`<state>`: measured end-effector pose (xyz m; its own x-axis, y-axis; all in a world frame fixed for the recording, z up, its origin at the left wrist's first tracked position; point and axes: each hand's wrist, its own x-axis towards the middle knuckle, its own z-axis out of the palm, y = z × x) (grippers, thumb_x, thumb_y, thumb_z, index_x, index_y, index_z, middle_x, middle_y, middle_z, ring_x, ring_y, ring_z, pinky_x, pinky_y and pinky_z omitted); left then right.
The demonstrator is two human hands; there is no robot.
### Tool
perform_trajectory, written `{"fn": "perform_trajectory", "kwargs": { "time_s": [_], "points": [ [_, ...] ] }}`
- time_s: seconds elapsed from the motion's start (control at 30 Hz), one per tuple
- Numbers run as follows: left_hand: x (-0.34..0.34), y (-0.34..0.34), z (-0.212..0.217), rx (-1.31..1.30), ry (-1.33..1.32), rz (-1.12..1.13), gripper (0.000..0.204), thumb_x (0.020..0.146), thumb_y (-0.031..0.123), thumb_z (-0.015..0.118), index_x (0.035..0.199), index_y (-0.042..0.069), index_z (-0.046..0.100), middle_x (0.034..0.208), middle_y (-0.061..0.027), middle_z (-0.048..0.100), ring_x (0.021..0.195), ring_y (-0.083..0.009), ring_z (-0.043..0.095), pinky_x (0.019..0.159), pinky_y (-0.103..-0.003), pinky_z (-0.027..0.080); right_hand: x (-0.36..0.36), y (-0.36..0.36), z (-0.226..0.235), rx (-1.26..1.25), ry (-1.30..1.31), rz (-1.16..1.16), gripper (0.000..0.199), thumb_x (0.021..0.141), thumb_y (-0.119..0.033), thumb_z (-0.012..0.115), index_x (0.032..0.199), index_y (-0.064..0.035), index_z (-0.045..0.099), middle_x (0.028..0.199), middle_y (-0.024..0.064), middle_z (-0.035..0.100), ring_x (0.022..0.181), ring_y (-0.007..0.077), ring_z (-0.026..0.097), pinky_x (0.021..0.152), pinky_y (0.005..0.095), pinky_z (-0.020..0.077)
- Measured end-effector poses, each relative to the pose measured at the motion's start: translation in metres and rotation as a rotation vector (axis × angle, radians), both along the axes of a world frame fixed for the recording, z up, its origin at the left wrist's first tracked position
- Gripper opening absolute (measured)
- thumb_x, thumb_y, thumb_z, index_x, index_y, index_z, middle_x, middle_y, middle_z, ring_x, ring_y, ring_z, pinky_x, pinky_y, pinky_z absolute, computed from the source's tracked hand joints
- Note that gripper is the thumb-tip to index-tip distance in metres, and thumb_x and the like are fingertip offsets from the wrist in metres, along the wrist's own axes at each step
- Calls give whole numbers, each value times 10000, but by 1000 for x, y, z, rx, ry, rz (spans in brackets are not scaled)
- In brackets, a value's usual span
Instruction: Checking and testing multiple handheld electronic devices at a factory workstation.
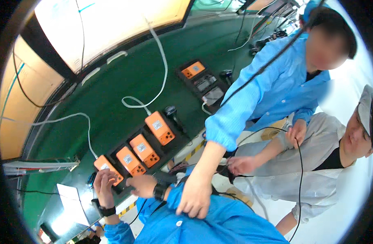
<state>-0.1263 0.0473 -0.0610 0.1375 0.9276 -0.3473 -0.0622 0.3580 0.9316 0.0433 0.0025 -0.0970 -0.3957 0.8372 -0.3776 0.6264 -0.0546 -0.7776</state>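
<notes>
My left hand (104, 188), with a black band at the wrist, is at the lower end of the leftmost orange phone (106, 166). Its fingers curl around the phone's camera end, and a white cable runs into the other end. Just to the right, my right hand (142, 186), with a black watch, has its fingers loosely apart and pointing left, holding nothing visible. Beside the left phone, a second orange phone (128, 159), a third phone (144, 148) and a further phone (159, 127) lie camera side up in a dark tray (178, 142).
A co-worker in blue (272, 77) stretches an arm across to my chest. Another person in grey (308, 154) stands at the right near a black cable (301, 175). A second dark tray (186, 80) holds another orange phone. White cables cross the green table (113, 97).
</notes>
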Motion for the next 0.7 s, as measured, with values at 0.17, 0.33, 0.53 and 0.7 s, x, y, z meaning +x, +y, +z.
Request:
{"fn": "perform_trajectory", "kwargs": {
  "time_s": [0.17, 0.33, 0.53, 0.7],
  "points": [
    [-5, -2, -8, 15, -38, -27, 219, 934, 200, 486, 1070, 42, 554, 957, -69, 628, 824, -143, 626, 702, -256, 482, 64, 56, 30, 154, 163, -21, 358, 811, -291, 613, 1076, -56, 557, 847, 154, 639, 792, 291, 637, 655, 374, 492],
    [-8, -5, -8, 4, -59, -25, 217, 940, 199, 480, 1067, 40, 552, 944, -75, 623, 816, -142, 617, 707, -260, 481, 158, 105, 104, 62, 81, 34, 384, 861, -324, 599, 1097, -25, 555, 921, 112, 651, 783, 181, 647, 710, 309, 516],
    [-9, -4, -10, 4, -56, 19, 215, 933, 170, 474, 1050, 17, 569, 890, -79, 635, 789, -143, 616, 681, -235, 488, 247, 137, 187, 46, -166, -69, 355, 878, -314, 601, 1129, -67, 559, 956, 73, 637, 798, 126, 589, 707, 286, 487],
    [-5, 3, -9, 30, -52, 8, 217, 936, 165, 468, 1050, 7, 565, 889, -82, 632, 781, -137, 606, 687, -239, 491, 272, 143, 215, 24, -97, -153, 380, 868, -328, 602, 1133, -59, 557, 901, 66, 633, 756, 106, 563, 641, 252, 468]
  ]
}}
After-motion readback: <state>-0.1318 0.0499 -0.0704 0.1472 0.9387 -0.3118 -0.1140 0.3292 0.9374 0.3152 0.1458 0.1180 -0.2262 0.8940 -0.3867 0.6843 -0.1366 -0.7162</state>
